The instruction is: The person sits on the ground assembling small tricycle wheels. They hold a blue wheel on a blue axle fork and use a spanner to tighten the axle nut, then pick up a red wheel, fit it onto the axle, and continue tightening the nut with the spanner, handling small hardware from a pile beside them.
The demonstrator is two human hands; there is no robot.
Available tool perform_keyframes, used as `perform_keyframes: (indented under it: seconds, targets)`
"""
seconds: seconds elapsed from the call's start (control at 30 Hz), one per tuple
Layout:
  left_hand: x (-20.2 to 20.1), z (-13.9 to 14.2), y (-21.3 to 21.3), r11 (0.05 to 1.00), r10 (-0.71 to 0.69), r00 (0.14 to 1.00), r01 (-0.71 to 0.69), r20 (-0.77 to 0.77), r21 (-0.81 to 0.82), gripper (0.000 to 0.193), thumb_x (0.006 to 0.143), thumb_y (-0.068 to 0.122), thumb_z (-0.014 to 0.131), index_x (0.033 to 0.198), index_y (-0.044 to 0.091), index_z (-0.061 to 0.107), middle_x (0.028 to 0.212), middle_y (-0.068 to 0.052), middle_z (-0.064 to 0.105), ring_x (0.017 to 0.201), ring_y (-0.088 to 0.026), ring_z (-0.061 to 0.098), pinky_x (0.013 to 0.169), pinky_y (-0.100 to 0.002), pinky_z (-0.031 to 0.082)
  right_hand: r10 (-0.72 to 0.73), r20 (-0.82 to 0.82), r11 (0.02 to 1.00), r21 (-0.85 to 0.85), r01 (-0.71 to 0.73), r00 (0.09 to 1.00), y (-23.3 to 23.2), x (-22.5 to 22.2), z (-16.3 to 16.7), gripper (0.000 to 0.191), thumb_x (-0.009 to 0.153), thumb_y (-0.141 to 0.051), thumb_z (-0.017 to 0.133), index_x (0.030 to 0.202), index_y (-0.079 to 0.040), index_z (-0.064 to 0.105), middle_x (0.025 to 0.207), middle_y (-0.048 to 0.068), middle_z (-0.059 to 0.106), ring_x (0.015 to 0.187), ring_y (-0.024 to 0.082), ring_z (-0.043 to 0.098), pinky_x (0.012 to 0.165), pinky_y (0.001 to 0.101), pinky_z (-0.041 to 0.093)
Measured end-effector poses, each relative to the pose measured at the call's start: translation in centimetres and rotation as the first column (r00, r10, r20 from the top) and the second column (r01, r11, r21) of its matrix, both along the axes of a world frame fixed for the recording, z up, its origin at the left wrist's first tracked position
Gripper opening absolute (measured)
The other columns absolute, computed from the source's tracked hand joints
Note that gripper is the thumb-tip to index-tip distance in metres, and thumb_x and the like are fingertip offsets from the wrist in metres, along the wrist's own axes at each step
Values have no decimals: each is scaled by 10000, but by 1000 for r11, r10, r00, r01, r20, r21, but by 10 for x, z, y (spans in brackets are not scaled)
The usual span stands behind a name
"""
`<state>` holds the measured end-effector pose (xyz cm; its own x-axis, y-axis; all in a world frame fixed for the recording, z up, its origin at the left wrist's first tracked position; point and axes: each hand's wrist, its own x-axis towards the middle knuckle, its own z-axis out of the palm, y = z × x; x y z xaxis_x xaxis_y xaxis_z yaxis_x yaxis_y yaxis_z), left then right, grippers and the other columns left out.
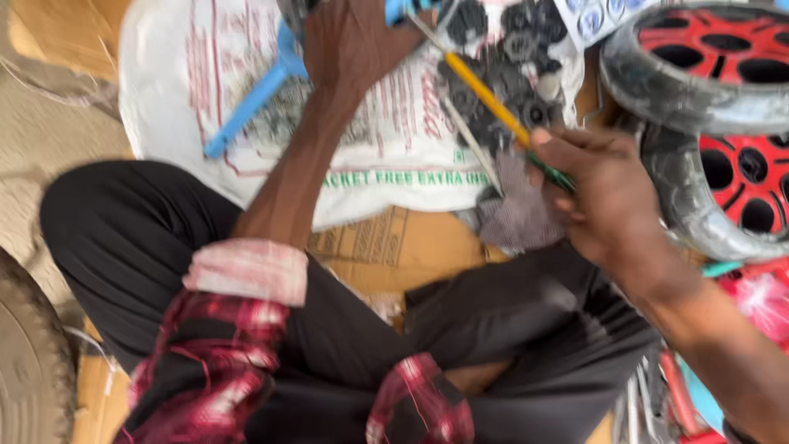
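Note:
My right hand grips a long tool with a yellow shaft and a green handle end, its thin metal tip pointing up toward the top of the view. My left hand reaches forward over a white printed sack, closed on something at the top edge that is cut off; a blue plastic part runs out from under it to the left. A heap of small black round parts lies on the sack, just right of my left hand and under the tool's shaft.
Two grey wheels with red hubs lie at the right. A dark tyre shows at the lower left. Brown cardboard lies under the sack. My crossed legs in black trousers fill the foreground. Red and teal items sit at lower right.

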<state>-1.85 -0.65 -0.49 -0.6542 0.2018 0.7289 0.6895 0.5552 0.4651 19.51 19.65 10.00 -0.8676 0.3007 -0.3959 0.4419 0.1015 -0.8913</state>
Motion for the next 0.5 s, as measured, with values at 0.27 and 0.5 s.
perform_keyframes:
  seconds: [0.27,0.5]
  targets:
    - [-8,-3,9,959,98,867,48,488,-278,645,865,714,711,670,108,605,557,-40,576,425,-197,511,373,-408,345,-42,332,805,-547,229,942,17,-8,-4,267,958,-210,650,1107,4,594,814,37,588,463,17,406,335,133,249]
    - [-7,-1,7,947,103,869,64,484,-315,668,838,723,704,652,90,603,568,-60,563,514,-213,561,439,-445,416,346,-142,593,799,-99,927,-5,15,13,273,906,-124,714,1153,-54,622,773,23,549,511,54,446,366,193,286]
